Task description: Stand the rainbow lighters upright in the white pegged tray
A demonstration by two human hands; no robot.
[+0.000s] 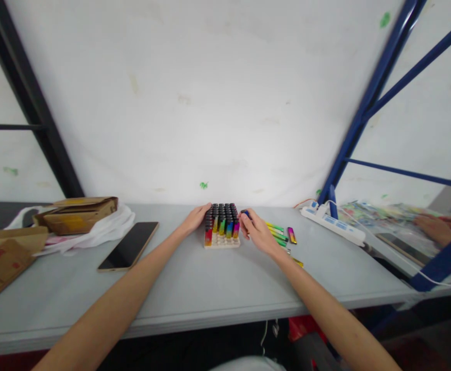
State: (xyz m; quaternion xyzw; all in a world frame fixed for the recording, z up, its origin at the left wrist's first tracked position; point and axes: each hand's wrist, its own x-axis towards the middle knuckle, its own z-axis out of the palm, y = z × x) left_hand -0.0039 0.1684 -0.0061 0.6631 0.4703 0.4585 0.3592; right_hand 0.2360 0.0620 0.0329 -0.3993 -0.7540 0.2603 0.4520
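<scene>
A pale rack [222,246] stands in the middle of the table, filled with rows of upright lighters [222,214] with black tops and rainbow-coloured bodies. Bare holes show along its near edge. My left hand [197,217] grips the rack's far left side, its fingertips partly hidden. Just right of the rack, my right hand [256,231] is closed on a lighter with a dark blue end [245,212]; the rest of it is covered by the fingers. Loose green and yellow lighters [278,234] lie beyond that hand, with a purple-yellow lighter [292,235] beside them.
To the left lie a dark-screened phone [129,246], a white plastic bag [120,221] and cardboard boxes [89,212]. A white power strip [333,222] and blue rack post [349,144] border the right. Past the post, another person's hands [434,226] are at a neighbouring table.
</scene>
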